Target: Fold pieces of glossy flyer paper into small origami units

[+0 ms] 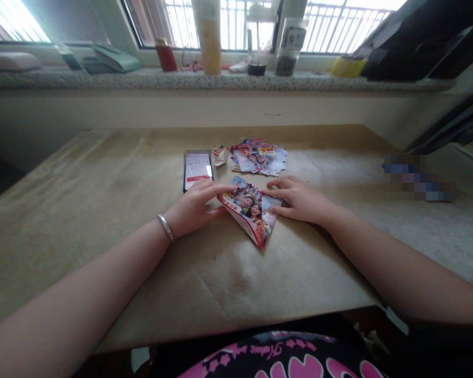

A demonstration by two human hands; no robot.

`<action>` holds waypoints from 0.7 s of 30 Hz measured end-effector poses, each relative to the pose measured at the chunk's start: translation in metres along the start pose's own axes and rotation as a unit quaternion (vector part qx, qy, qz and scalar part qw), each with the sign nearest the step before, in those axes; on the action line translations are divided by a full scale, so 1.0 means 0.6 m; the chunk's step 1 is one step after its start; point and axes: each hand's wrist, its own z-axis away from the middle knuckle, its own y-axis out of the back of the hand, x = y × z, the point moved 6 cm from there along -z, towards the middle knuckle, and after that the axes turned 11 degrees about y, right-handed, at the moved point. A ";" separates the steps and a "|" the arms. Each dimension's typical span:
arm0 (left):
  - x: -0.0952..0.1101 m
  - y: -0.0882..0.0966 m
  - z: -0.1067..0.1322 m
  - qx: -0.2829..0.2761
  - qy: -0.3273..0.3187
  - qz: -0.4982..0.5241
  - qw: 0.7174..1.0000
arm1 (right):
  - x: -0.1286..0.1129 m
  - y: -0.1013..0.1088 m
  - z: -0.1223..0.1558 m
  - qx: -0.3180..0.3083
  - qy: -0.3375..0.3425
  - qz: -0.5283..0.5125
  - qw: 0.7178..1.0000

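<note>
A colourful printed flyer (256,212), folded to a triangle-like shape, lies on the table with one point toward me. Its left edge stands slightly raised. My left hand (195,207), with a silver bracelet at the wrist, grips the flyer's left corner, index finger on top and thumb at the edge. On the flyer's right side rests my right hand (295,198), its fingers stretched out and apart. Just beyond is a fanned stack of similar flyers (259,156). A small folded paper piece (221,155) sits left of that stack.
A phone (198,170) with a lit screen lies beside my left hand on the tan table (102,210). Bottles, including a yellowish one (211,39) and a red one (166,55), stand on the windowsill (122,80). A blurred-out object (418,178) lies at right.
</note>
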 end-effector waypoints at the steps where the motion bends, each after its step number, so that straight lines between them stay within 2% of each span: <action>1: 0.002 0.000 0.000 -0.004 -0.021 0.000 1.000 | 0.001 0.000 0.001 -0.001 -0.004 0.006 1.000; 6: 0.009 0.004 0.002 0.004 -0.108 -0.061 0.992 | 0.008 0.000 0.005 -0.010 -0.049 0.045 0.998; 10: 0.016 -0.002 0.006 -0.047 -0.145 -0.141 0.978 | 0.010 0.002 0.006 -0.013 -0.066 0.068 0.995; 17: 0.013 -0.008 0.009 -0.098 -0.127 -0.150 0.976 | 0.012 0.004 0.006 -0.002 -0.069 0.062 0.996; 21: 0.007 -0.012 0.005 -0.091 -0.065 -0.175 0.978 | 0.017 0.004 0.005 0.013 -0.074 0.025 0.997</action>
